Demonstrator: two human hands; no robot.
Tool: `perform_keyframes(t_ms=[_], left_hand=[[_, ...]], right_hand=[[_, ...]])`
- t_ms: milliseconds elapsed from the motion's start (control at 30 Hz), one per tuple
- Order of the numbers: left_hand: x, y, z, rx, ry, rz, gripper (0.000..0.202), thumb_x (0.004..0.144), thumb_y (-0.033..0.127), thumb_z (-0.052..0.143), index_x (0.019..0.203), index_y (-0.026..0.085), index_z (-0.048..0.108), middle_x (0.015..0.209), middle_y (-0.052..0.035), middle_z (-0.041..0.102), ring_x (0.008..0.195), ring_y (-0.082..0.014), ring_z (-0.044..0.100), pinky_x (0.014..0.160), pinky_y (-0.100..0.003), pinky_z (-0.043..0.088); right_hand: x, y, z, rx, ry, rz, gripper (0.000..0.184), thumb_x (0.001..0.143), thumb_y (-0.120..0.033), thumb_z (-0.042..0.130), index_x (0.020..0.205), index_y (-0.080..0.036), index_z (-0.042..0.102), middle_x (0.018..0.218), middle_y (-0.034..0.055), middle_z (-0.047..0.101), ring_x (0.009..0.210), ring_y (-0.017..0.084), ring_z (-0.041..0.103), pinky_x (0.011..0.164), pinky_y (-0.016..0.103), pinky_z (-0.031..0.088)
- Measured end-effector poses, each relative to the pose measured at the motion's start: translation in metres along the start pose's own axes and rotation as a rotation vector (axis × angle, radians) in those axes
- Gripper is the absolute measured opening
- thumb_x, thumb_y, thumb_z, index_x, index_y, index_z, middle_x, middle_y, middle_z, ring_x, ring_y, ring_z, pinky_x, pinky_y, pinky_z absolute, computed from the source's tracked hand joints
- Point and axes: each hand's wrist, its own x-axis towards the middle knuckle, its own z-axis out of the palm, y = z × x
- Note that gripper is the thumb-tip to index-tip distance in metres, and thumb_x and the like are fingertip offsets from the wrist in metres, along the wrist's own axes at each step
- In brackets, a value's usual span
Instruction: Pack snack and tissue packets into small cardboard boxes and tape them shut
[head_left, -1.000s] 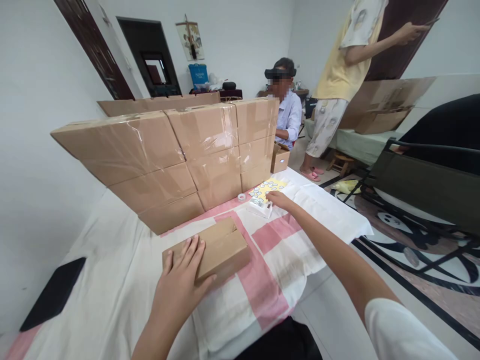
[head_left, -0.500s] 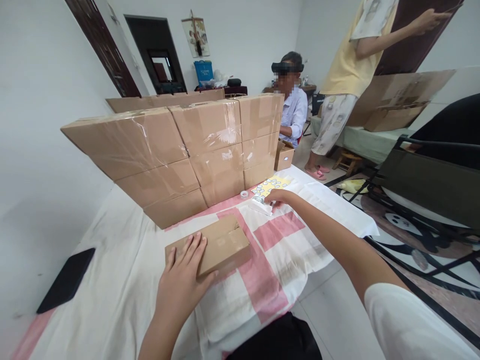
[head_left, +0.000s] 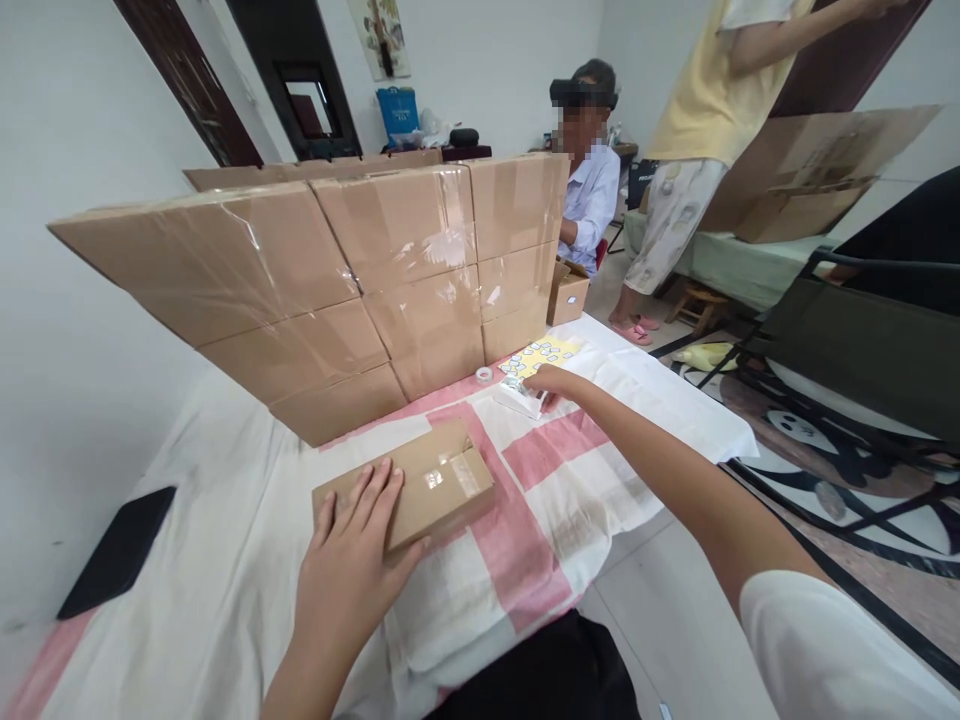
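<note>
My left hand (head_left: pixel 364 525) lies with its fingers spread on top of a closed cardboard box (head_left: pixel 442 480), the thumb along its near side. Clear tape shows on the right part of this box. Stretched forward, my right hand (head_left: pixel 553 384) is at a small white open packet (head_left: pixel 521 398), fingers bent down and pressed together at its right end. Their tips are hidden, so what they pinch cannot be made out. Just behind lies a yellow sheet (head_left: pixel 541 352) with several small white labels. A roll of tape (head_left: pixel 484 374) sits left of the packet.
A wall of stacked, taped cardboard boxes (head_left: pixel 420 270) stands along the far side of the cloth-covered table (head_left: pixel 555 500). A small open carton (head_left: pixel 568 292) is at its right end. One person sits behind it, another stands right. A black flat device (head_left: pixel 120 550) lies far left.
The view has tilted down and shifted slightly, so the scene sits a little higher and further left. Both hands keep their places, on the box and at the packet.
</note>
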Motion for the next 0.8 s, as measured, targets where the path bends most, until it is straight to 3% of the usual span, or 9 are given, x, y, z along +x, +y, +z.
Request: perform_keyframes(t_ms=[200,333,533,667,800], left_hand=[[0.004,0.001,-0.003,-0.021,-0.001,0.010,0.070,0.098,0.052,0.046,0.155,0.014,0.034,0.161,-0.0133,0.046,0.146,-0.0343,0.045,0.118,-0.056,0.030],[0.006,0.000,-0.003,-0.035,-0.009,0.004,0.070,0.099,0.054,0.043,0.154,0.012,0.036,0.160,-0.0140,0.047,0.146,-0.0348,0.045,0.118,-0.057,0.029],[0.004,0.002,-0.006,-0.071,-0.009,-0.015,0.070,0.098,0.053,0.044,0.155,0.013,0.036,0.161,-0.0141,0.046,0.146,-0.0356,0.044,0.120,-0.058,0.028],[0.001,0.004,-0.007,-0.112,0.011,-0.032,0.071,0.098,0.051,0.047,0.157,0.014,0.033,0.161,-0.0140,0.045,0.147,-0.0361,0.044,0.121,-0.059,0.026],[0.001,0.004,-0.005,-0.146,0.019,-0.040,0.074,0.097,0.051,0.048,0.159,0.016,0.030,0.162,-0.0138,0.045,0.148,-0.0370,0.043,0.122,-0.060,0.025]], right_hand=[[-0.003,0.010,-0.012,-0.015,0.014,-0.066,0.017,0.084,-0.028,0.068,0.081,-0.017,0.055,0.073,0.0020,0.063,0.048,0.009,0.056,0.046,0.022,0.043],[-0.002,-0.001,-0.014,-0.114,0.088,-0.053,0.019,0.079,-0.026,0.072,0.083,-0.017,0.056,0.063,0.0006,0.060,0.043,0.009,0.044,0.041,0.024,0.030],[-0.007,-0.018,-0.012,-0.143,0.046,-0.070,0.012,0.078,-0.014,0.071,0.080,-0.016,0.059,0.057,0.0030,0.065,0.040,0.010,0.040,0.041,0.025,0.027],[-0.016,-0.013,-0.008,-0.066,0.032,-0.117,0.012,0.085,-0.011,0.063,0.092,-0.018,0.057,0.059,0.0004,0.068,0.039,0.008,0.037,0.041,0.024,0.025],[-0.026,0.001,-0.006,0.002,0.030,-0.124,0.027,0.088,-0.009,0.058,0.110,-0.020,0.050,0.070,0.0001,0.074,0.040,0.008,0.042,0.041,0.022,0.026]])
